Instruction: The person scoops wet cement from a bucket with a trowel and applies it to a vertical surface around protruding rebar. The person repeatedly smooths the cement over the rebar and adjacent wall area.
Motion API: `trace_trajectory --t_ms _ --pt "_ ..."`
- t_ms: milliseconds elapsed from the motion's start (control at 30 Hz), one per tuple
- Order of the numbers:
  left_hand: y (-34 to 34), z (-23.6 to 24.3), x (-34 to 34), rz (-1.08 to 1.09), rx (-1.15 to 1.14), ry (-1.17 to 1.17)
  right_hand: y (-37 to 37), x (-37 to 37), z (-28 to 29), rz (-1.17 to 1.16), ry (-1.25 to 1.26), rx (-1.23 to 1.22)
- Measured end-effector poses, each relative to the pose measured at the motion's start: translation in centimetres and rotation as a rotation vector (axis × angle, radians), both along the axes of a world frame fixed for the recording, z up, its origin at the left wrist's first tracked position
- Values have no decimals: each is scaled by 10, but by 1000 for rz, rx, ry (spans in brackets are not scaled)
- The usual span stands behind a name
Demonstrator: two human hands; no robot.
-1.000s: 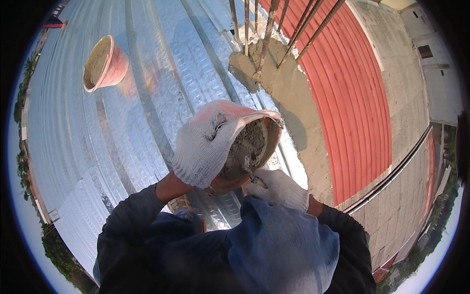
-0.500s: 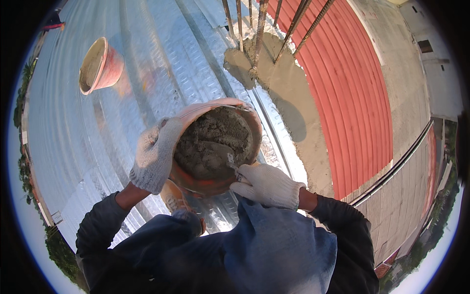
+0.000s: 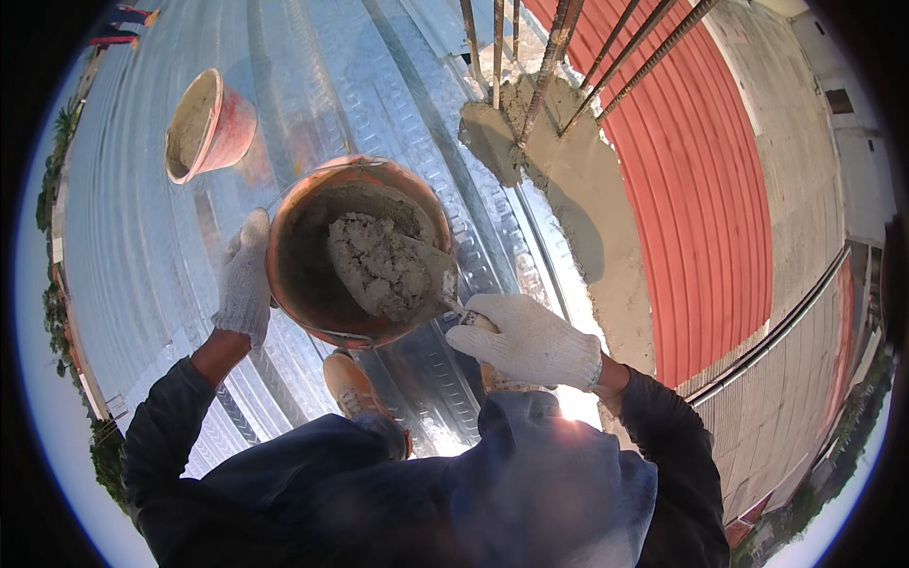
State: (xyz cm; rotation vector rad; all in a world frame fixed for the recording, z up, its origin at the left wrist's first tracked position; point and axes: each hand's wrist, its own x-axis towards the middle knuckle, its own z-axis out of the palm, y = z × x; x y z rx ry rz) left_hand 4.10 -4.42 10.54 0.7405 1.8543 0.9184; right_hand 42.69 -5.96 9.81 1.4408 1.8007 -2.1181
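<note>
From the wearer's head, the left of 2 fisheye cameras looks steeply down on a nearby bucket, the rounded view spanning metal sheeting and, at its edges, sky.

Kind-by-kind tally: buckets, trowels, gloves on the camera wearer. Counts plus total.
Round tapered buckets (orange bucket, faded pinkish-red bucket): 2
Metal-bladed trowel: 1
White knitted gloves (left glove, right glove): 2
Total: 5
</note>
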Motion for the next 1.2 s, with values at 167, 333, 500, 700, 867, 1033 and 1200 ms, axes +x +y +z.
trace_trajectory --t_ms 167,333,500,700,867,1033,1200 --pt "16 -31 -54 -46 26 28 27 10 -2 -218 -127 173" --pt "46 -51 -82 -86 -18 2 62 -19 -32 -382 -379 628" --pt "69 -61 -94 -220 -6 -63 99 -57 -78 -465 -525 780" --pt "62 -59 -70 -254 51 -60 91 -80 -62 -568 -354 666" --pt "81 -64 -70 -312 104 -71 145 -83 -88 -688 8 134" --pt "77 -54 -61 -317 53 -97 161 -78 -114 -713 -40 12" --pt "76 -49 -60 -341 29 -121 143 -71 -131 -728 -57 -65"
